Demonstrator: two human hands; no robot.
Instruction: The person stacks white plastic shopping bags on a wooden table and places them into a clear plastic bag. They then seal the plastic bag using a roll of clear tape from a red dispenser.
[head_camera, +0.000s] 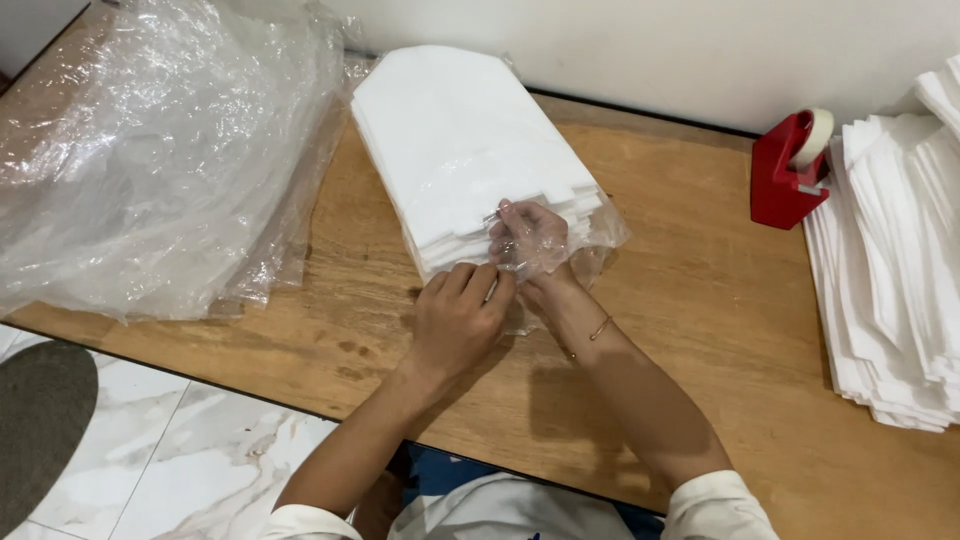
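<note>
A thick stack of white sheets (450, 140) lies on the wooden table (700, 300), partly wrapped in a clear plastic bag (600, 235). My right hand (530, 245) is inside the open end of that bag, fingers spread against the near edge of the stack. My left hand (458, 315) pinches the bag's plastic edge just below the stack. A thin bracelet sits on my right wrist.
A large heap of crumpled clear plastic bags (160, 150) covers the table's left side. A red tape dispenser (790, 170) stands at the back right, next to another pile of white sheets (890, 270). Marble floor tiles (180, 450) and a grey mat show below the table edge.
</note>
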